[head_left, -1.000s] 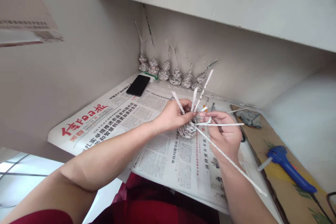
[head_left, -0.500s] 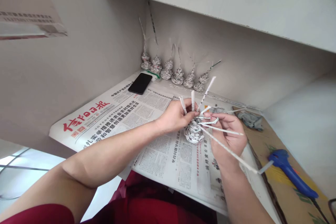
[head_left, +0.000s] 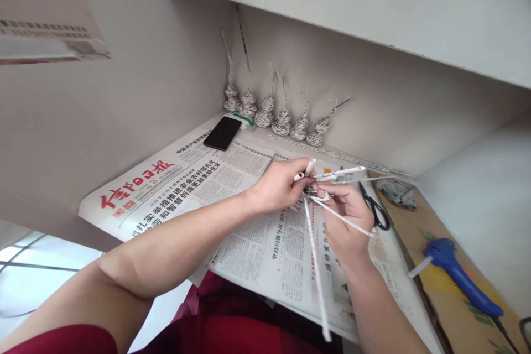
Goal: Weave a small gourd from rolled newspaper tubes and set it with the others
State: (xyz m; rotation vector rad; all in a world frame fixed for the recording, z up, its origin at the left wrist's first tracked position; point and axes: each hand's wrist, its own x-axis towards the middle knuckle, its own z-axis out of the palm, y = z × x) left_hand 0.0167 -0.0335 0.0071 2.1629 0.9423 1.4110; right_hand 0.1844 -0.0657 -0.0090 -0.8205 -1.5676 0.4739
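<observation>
Over the newspaper (head_left: 257, 249), my left hand (head_left: 284, 185) is closed around the upper part of a small woven paper gourd (head_left: 299, 204), with rolled paper ends poking up past its fingers. My right hand (head_left: 348, 215) pinches a paper tube close to the gourd, thumb and fingertips pressed together. One long paper tube (head_left: 316, 271) hangs toward me from the weave. Another tube (head_left: 342, 172) points right above my right hand. Most of the gourd's body is hidden by my hands.
Several finished-looking paper gourds (head_left: 282, 121) line the back wall. A black phone (head_left: 223, 133) lies on the newspaper. Black-handled scissors (head_left: 377, 210) lie beyond my right hand. A blue glue gun (head_left: 464, 276) and a crumpled grey cloth (head_left: 396, 193) rest on cardboard (head_left: 418, 227) at right.
The gourd has tilted or turned in my hands, and its long tube has swung from the right to point toward me. My right hand has moved slightly left, uncovering the scissors.
</observation>
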